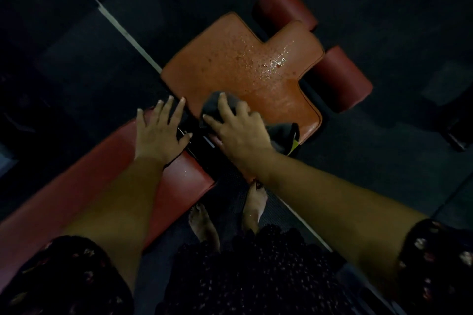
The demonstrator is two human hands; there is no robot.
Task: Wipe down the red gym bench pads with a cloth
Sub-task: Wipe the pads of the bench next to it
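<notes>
The orange-red seat pad (pixel 245 66) lies in the middle of the view, speckled with wet droplets towards its far right. My right hand (pixel 238 128) presses a dark grey cloth (pixel 281 133) flat against the pad's near edge, fingers spread over it. A yellow-trimmed end of the cloth sticks out to the right of the hand. My left hand (pixel 161 130) rests flat with spread fingers on the far end of the long red back pad (pixel 76 194), which runs to the lower left.
Two red roller pads (pixel 286 2) (pixel 343 74) sit beyond the seat pad at the upper right. A dark gap with the metal frame (pixel 202 146) separates the two pads. My bare feet (pixel 230 212) stand on dark rubber flooring beside a pale floor strip (pixel 128 33).
</notes>
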